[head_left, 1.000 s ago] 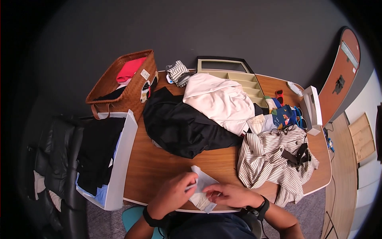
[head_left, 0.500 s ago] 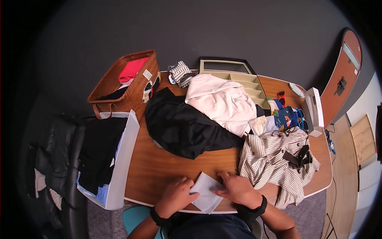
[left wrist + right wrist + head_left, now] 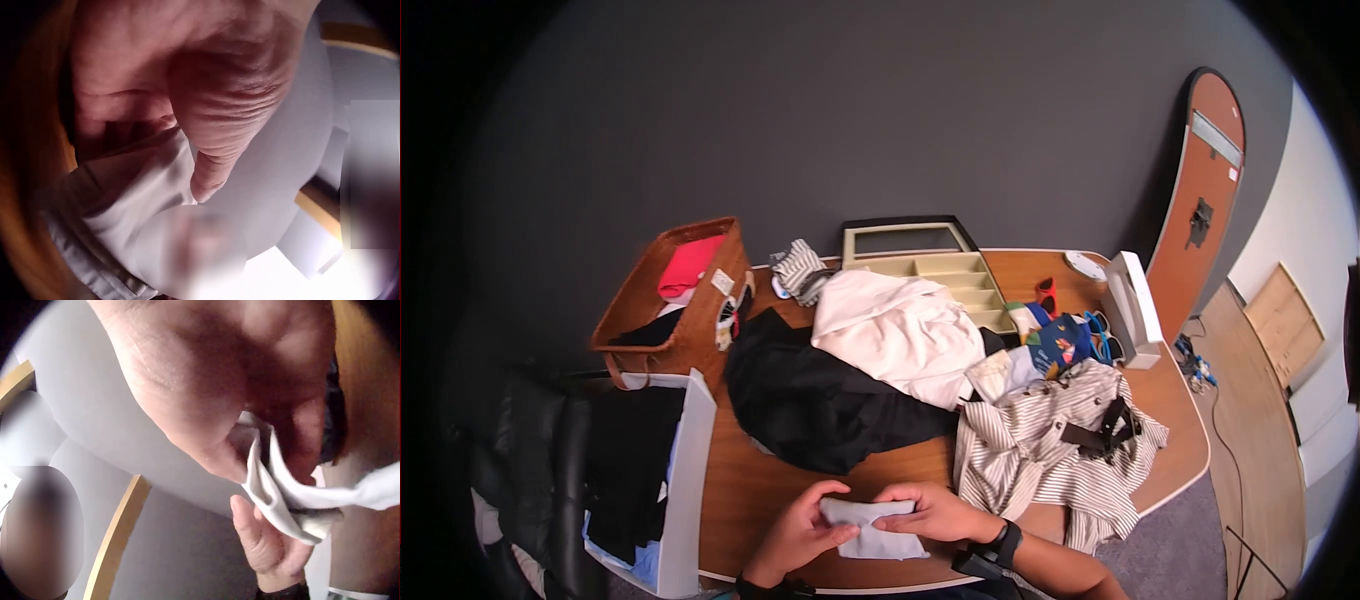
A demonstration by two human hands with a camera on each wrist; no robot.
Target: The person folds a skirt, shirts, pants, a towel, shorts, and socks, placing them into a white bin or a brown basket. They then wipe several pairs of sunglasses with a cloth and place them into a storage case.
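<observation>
Both hands hold a small, folded light-grey cloth (image 3: 882, 545) near the front edge of the table. At its left end, my left hand (image 3: 803, 530) pinches it between thumb and fingers. My right hand (image 3: 935, 512) has its thumb on the near face and its fingers behind the top edge. In the left wrist view, layered hems show along the lower side of the cloth (image 3: 134, 181). The right wrist view shows the cloth (image 3: 284, 515) doubled over in loose layers, with my left hand's fingers just beyond it.
A striped shirt (image 3: 1040, 465) with a dark belt lies right of my hands. Beyond are black clothing (image 3: 830, 415), a white garment (image 3: 895, 325), a divided tray (image 3: 950, 265) and socks (image 3: 1055, 340). At left stand a wicker basket (image 3: 700, 330) and a white box (image 3: 690, 490) of clothes.
The cloth lay flattened between both hands half a second ago. Now the hands have come closer together and grip its upper edge, raising it. The head view has tilted upward.
</observation>
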